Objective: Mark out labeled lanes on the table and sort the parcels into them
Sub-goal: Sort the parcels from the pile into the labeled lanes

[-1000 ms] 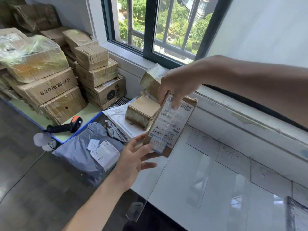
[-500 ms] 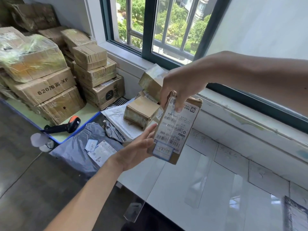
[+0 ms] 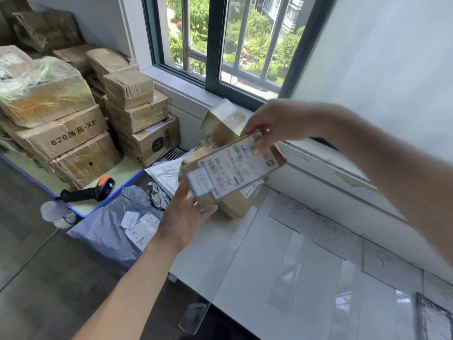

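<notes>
I hold a small brown cardboard parcel (image 3: 232, 168) with a white shipping label above the left end of the white table (image 3: 269, 278). My right hand (image 3: 272, 126) pinches its far upper end, and my left hand (image 3: 183, 217) grips its near lower end from beneath. The parcel is tilted, label facing me. Clear tape strips mark lanes on the table, with handwritten paper labels (image 3: 294, 209) along the wall side. More brown parcels (image 3: 220, 123) are piled at the table's far left corner, behind the held one.
Stacked cardboard boxes (image 3: 137, 111) fill a low platform on the left, with an orange-and-black barcode scanner (image 3: 98, 188) at its edge. A grey poly mailer (image 3: 110, 224) lies on the floor beside the table. A dark parcel (image 3: 434, 317) sits at the table's right end.
The parcel has turned from nearly upright to lying more sideways. My left hand has closed round its lower end, where earlier it only touched the side.
</notes>
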